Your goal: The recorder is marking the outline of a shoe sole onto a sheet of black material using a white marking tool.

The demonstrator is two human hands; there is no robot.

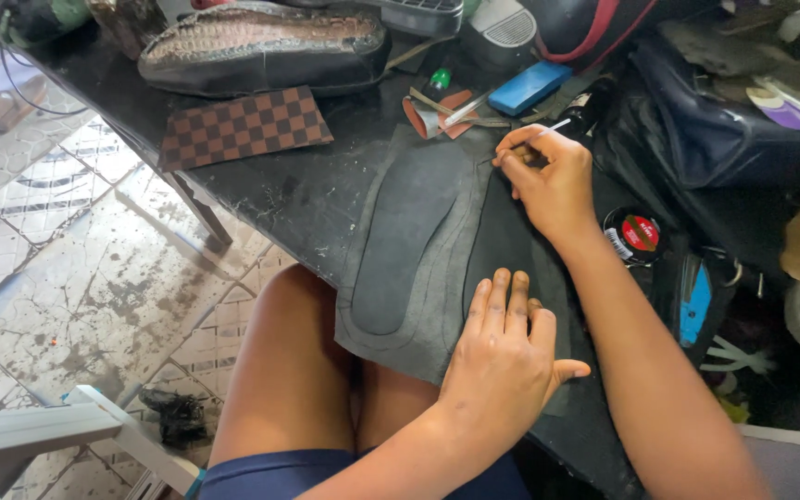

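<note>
Left hand (502,356) is pressing flat, fingers spread and grasping nothing, on the near end of a dark sole-shaped insole (511,250) lying on a grey rubber sheet (409,241) at the black workbench (298,190) edge. Right hand (548,176) is pinching a thin silver pen (548,130) at the insole's far tip. Insole's long axis is running away from the person, between both hands.

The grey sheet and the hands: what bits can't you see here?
Head view only:
- Grey sheet: its near corner is hidden under the left hand.
- Pen: its tip is covered by the right hand.
- Round tin: label too small to tell.
- Shoe: its top is cut off by the picture's edge.
</note>
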